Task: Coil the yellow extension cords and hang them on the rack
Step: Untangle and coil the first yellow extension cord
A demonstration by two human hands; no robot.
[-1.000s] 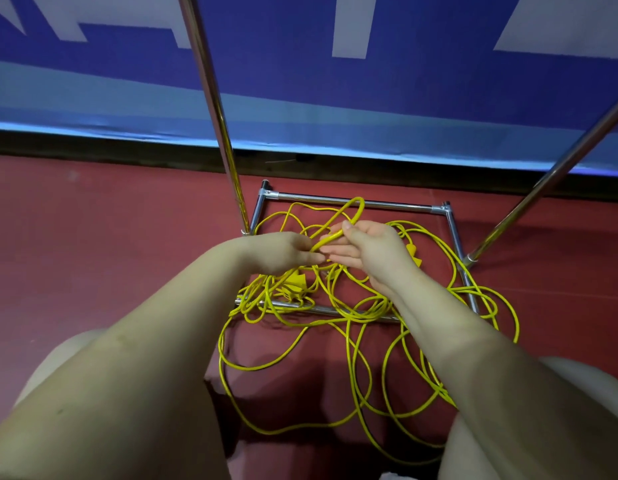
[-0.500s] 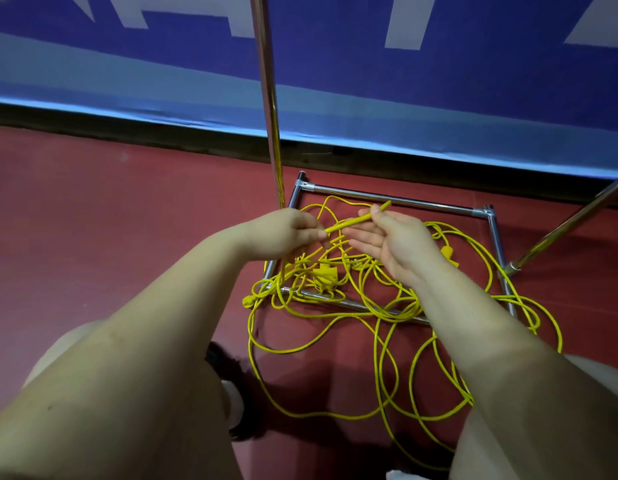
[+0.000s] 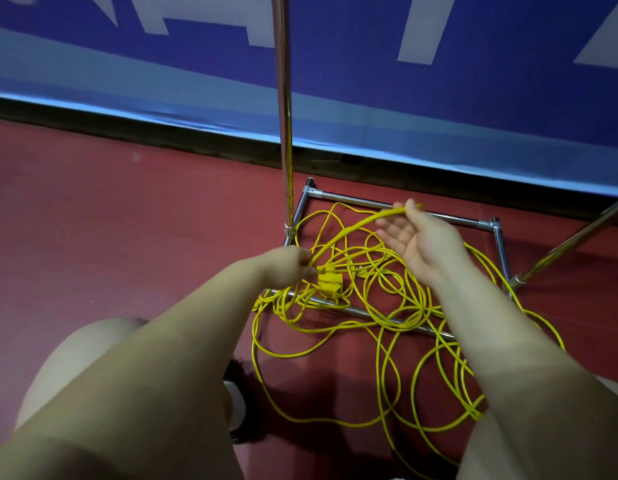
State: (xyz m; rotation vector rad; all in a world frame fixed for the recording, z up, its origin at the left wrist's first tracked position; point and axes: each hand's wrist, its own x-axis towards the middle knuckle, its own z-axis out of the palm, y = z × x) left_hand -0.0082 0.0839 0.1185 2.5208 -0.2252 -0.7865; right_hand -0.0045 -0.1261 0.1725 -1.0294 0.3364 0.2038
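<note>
Your right hand [image 3: 418, 240] pinched the yellow cord [image 3: 356, 225] under its thumb, fingers otherwise spread; your left hand [image 3: 287, 268] gripped it lower. Even loops would have coiled best.

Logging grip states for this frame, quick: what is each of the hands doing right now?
Left hand: fingers curled, gripping the yellow cord.
Right hand: palm up, thumb pinching the same cord's raised strand, other fingers relaxed.

head-worn view, angled down, close above hands [image 3: 352, 251]
</note>
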